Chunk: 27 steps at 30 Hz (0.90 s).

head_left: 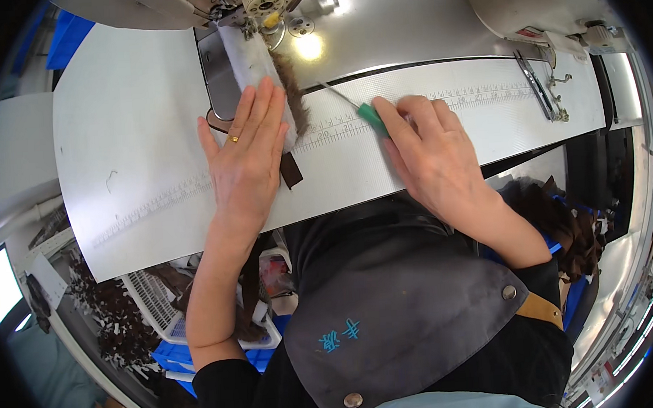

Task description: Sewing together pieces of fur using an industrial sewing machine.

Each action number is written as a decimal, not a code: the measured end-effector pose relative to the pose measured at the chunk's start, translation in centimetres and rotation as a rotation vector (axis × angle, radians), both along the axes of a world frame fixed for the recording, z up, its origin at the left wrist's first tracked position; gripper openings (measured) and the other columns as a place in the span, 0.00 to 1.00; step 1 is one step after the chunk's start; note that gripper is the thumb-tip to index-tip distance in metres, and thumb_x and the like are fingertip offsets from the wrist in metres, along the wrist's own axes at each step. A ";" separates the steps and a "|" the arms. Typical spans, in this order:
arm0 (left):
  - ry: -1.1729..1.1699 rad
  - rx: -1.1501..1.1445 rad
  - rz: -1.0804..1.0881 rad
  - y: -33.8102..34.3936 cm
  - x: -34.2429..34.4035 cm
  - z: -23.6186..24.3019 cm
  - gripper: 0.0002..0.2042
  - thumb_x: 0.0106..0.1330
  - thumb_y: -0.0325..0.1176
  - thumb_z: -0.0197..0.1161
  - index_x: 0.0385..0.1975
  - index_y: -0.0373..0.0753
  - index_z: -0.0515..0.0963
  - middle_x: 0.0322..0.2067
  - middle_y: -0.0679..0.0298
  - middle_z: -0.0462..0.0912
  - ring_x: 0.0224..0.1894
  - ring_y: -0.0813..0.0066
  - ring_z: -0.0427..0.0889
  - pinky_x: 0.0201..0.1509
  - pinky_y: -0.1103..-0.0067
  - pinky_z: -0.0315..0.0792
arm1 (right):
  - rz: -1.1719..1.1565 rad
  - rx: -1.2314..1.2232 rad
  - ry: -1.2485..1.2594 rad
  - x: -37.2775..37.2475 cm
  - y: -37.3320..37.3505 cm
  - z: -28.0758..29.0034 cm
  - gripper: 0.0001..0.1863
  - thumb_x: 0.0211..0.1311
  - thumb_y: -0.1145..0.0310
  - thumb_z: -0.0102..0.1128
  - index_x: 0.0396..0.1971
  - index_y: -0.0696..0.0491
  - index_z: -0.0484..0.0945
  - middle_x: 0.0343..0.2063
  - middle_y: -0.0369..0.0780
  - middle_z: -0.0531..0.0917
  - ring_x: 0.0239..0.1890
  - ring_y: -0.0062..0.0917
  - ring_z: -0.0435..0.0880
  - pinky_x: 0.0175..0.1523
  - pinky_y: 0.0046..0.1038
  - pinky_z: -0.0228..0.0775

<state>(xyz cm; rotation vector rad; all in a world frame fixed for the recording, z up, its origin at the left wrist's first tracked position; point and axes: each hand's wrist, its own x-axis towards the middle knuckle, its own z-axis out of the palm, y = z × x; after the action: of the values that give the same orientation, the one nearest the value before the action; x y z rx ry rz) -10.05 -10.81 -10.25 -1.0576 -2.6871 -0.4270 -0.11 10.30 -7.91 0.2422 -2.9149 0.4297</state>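
Observation:
My left hand (248,155) lies flat, fingers stretched out, on a strip of white fur (248,59) with brown fur (291,95) along its right edge. The strip's far end reaches in under the presser foot of the sewing machine (252,23). From its near end, beside my wrist, a small dark brown piece (291,170) sticks out. My right hand (433,145) is closed around the green handle of an awl (371,117). The awl's thin metal shaft points up and left, toward the fur but apart from it.
The white table (144,103) has a ruler scale printed across it. Tweezers (533,84) lie at the right beside a small metal part (559,106). Below the left edge stands a white basket (148,302) near brown scraps (118,315). More dark brown material (564,228) is heaped below at right.

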 end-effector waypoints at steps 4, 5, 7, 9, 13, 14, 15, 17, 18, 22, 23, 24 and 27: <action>-0.135 0.052 0.004 -0.5 0.1 0.1 0.17 0.68 0.34 0.53 0.56 0.47 0.73 0.58 0.70 0.72 0.63 0.73 0.66 0.68 0.56 0.36 | -0.065 0.018 -0.138 0.9 -0.6 0.7 0.24 0.52 0.74 0.60 0.51 0.62 0.69 0.20 0.39 0.76 0.18 0.30 0.75 0.27 0.30 0.67; -0.189 0.090 0.005 -0.6 0.0 0.1 0.17 0.67 0.34 0.54 0.55 0.47 0.73 0.57 0.70 0.72 0.63 0.74 0.66 0.69 0.56 0.35 | 0.005 -0.122 0.004 0.3 -1.2 0.0 0.23 0.53 0.70 0.60 0.50 0.60 0.69 0.11 0.36 0.73 0.11 0.30 0.73 0.23 0.29 0.65; -0.159 0.098 0.012 -0.3 0.0 0.2 0.15 0.66 0.35 0.56 0.52 0.46 0.76 0.55 0.70 0.75 0.61 0.74 0.69 0.68 0.55 0.39 | 0.011 -0.253 0.055 -1.0 -3.1 -0.6 0.22 0.55 0.71 0.58 0.50 0.60 0.68 0.13 0.37 0.74 0.14 0.30 0.74 0.23 0.29 0.65; -0.129 0.105 0.018 0.0 0.0 0.3 0.14 0.64 0.35 0.58 0.49 0.45 0.78 0.52 0.70 0.77 0.59 0.75 0.71 0.67 0.55 0.42 | 0.001 -0.306 0.097 -2.5 -4.5 -1.1 0.22 0.55 0.71 0.58 0.50 0.60 0.68 0.13 0.37 0.74 0.14 0.31 0.74 0.23 0.29 0.65; -0.133 0.120 0.011 0.0 0.0 0.3 0.14 0.64 0.34 0.59 0.49 0.45 0.78 0.53 0.69 0.77 0.59 0.75 0.71 0.67 0.56 0.41 | -0.088 -0.296 0.085 -3.8 -5.6 -1.7 0.21 0.54 0.71 0.57 0.48 0.60 0.69 0.13 0.37 0.75 0.14 0.31 0.74 0.22 0.28 0.65; -0.144 0.118 0.018 -0.1 0.0 0.2 0.14 0.64 0.34 0.59 0.50 0.45 0.78 0.53 0.69 0.77 0.59 0.75 0.71 0.68 0.56 0.41 | -0.105 -0.266 0.066 -4.0 -5.7 -1.7 0.20 0.54 0.71 0.57 0.48 0.60 0.69 0.13 0.37 0.75 0.14 0.31 0.74 0.22 0.28 0.64; -0.144 0.117 0.017 -0.2 0.0 0.2 0.14 0.64 0.34 0.59 0.50 0.45 0.78 0.53 0.69 0.77 0.59 0.75 0.71 0.68 0.56 0.41 | -0.106 -0.267 0.066 -4.1 -5.7 -1.6 0.20 0.54 0.71 0.57 0.48 0.60 0.69 0.13 0.37 0.75 0.14 0.31 0.74 0.22 0.28 0.64; -0.187 0.152 0.013 -0.2 0.0 0.2 0.15 0.64 0.33 0.59 0.50 0.45 0.78 0.53 0.68 0.76 0.60 0.74 0.71 0.68 0.57 0.39 | -0.070 -0.197 -0.016 -4.4 -5.6 -1.2 0.21 0.53 0.70 0.57 0.48 0.61 0.69 0.13 0.37 0.76 0.13 0.31 0.74 0.21 0.28 0.63; -0.188 0.150 0.013 -0.3 -0.1 0.2 0.15 0.64 0.33 0.59 0.50 0.45 0.78 0.53 0.68 0.76 0.60 0.74 0.71 0.68 0.57 0.39 | -0.070 -0.198 -0.018 -4.5 -5.5 -1.0 0.21 0.53 0.70 0.57 0.48 0.61 0.69 0.13 0.37 0.76 0.13 0.31 0.74 0.21 0.28 0.63; -0.238 0.211 0.009 -0.4 -0.1 0.1 0.15 0.64 0.33 0.58 0.51 0.44 0.77 0.54 0.67 0.76 0.60 0.73 0.70 0.69 0.59 0.39 | 0.127 -0.069 -0.074 -4.6 -4.5 -0.2 0.24 0.50 0.71 0.57 0.49 0.63 0.69 0.11 0.37 0.73 0.13 0.31 0.74 0.23 0.29 0.64; -0.249 0.221 0.000 -0.5 -0.2 0.1 0.15 0.65 0.33 0.58 0.51 0.44 0.77 0.54 0.67 0.75 0.60 0.73 0.70 0.69 0.59 0.39 | 0.219 0.041 -0.065 -4.5 -4.3 -0.2 0.25 0.49 0.71 0.57 0.49 0.64 0.69 0.11 0.37 0.72 0.13 0.31 0.73 0.24 0.30 0.65; -0.250 0.220 -0.001 -0.5 -0.2 0.2 0.15 0.65 0.33 0.58 0.51 0.44 0.77 0.54 0.67 0.75 0.60 0.73 0.70 0.69 0.59 0.39 | 0.217 0.040 -0.067 -4.1 -4.1 0.0 0.25 0.49 0.71 0.57 0.49 0.64 0.69 0.11 0.37 0.72 0.13 0.31 0.73 0.24 0.30 0.65; -0.226 0.154 0.015 -0.6 -0.2 0.4 0.14 0.65 0.33 0.57 0.51 0.45 0.77 0.54 0.68 0.76 0.60 0.73 0.70 0.69 0.60 0.39 | 0.328 0.087 -0.080 -2.3 -3.2 0.4 0.26 0.48 0.71 0.57 0.50 0.64 0.69 0.11 0.37 0.70 0.14 0.32 0.73 0.26 0.30 0.66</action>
<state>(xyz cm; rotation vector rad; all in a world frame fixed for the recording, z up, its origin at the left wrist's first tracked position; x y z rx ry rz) -10.21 -11.40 -9.89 -0.9984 -2.7972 -0.7797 -2.41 7.13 -7.52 0.7379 -2.9799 0.3661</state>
